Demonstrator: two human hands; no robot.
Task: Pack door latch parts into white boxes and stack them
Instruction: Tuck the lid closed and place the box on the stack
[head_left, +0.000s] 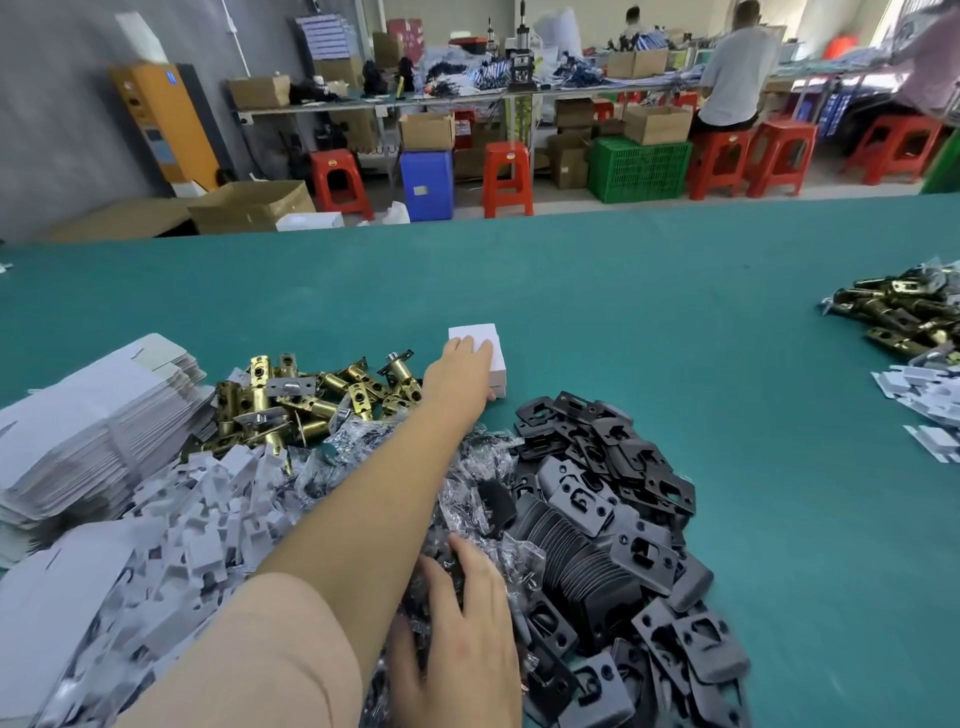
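A white box (485, 332) stands on the green table (675, 322), and a second one seems to lie under it. My left hand (457, 374) reaches far forward and holds the box from above, fingers across its top and thumb at its near end. My right hand (457, 623) lies close to me with straight fingers on a heap of small clear plastic bags (467, 467). Brass door latches (311, 389) are piled left of the box. Black strike plates (613, 499) are heaped on the right of my arms.
Flat unfolded white cartons (93, 415) are stacked at the left, with white card inserts (197, 519) in front of them. More brass latches (904, 312) and white inserts (930, 400) lie at the far right. Beyond the table are red stools, crates and people at benches.
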